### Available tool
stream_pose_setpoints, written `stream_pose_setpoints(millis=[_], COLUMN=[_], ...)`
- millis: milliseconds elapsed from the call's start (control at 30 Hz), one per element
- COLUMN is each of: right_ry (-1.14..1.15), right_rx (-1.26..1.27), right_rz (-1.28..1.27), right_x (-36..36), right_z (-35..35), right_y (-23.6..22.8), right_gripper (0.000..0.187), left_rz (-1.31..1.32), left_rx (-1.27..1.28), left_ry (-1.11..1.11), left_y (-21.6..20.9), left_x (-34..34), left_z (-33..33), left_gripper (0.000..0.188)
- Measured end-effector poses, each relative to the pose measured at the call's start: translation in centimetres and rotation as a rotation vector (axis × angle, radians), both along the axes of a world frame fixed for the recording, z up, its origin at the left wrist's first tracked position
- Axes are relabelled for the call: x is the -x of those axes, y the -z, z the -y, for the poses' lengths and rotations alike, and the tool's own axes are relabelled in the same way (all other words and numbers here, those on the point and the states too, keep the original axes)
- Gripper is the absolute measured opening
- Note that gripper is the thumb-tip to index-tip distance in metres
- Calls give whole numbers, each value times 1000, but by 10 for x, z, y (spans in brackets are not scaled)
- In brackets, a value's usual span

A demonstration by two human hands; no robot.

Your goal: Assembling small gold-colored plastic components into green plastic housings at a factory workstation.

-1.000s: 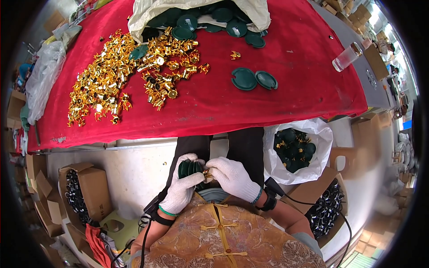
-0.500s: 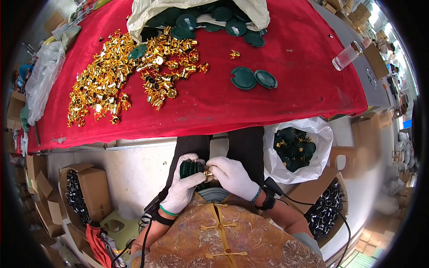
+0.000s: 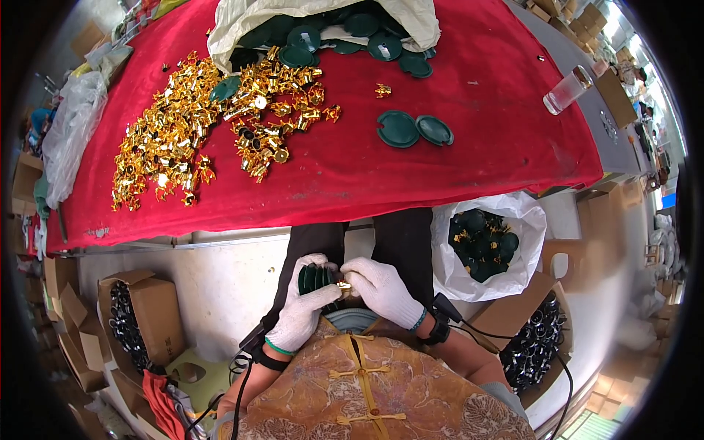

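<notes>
My left hand (image 3: 299, 312), in a white knit glove, is closed around several dark green discs (image 3: 315, 277) stacked on edge above my lap. Pinched in the gloved fingers of my right hand (image 3: 381, 290) is a small shiny gold fitting (image 3: 343, 287). It sits against the left thumb, beside the discs; whether it is joined to one of them I cannot tell. A large heap of gold fittings (image 3: 165, 136) lies on the red-covered table (image 3: 330, 194) ahead. Two loose green discs (image 3: 398, 128) rest to its right.
A cream sack (image 3: 253, 13) spills green discs at the table's far side. At the right stands a clear glass (image 3: 567, 91). Below the table edge, a white bag (image 3: 532, 227) holds discs with gold fittings. Cardboard boxes of dark metal parts flank me, one box (image 3: 161, 315) at left.
Both hands stay nearly in place, still holding the discs and the gold fitting. The view has shifted very slightly.
</notes>
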State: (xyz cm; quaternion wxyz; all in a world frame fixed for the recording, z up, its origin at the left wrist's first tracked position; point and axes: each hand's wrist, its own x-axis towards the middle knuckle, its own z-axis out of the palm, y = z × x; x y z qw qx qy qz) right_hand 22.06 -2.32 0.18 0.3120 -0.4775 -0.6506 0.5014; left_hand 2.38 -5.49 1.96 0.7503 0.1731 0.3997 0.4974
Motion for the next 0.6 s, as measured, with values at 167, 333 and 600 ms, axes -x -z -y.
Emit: stream_pose_setpoints(millis=[167,333,600], right_ry=[0,61,-137], right_rx=[-11,-57,-490], right_rz=[-6,-21,239], right_x=[1,2,3], right_z=[-2,-1,-7], right_y=[1,4,-28], right_gripper=[16,18,46], left_rz=[1,23,303], left_rx=[18,32,53], left_ry=[2,-9,-46], left_y=[-1,-4,4], left_x=[0,0,12], left_z=[-2,-4,-10], left_gripper=[60,59,46])
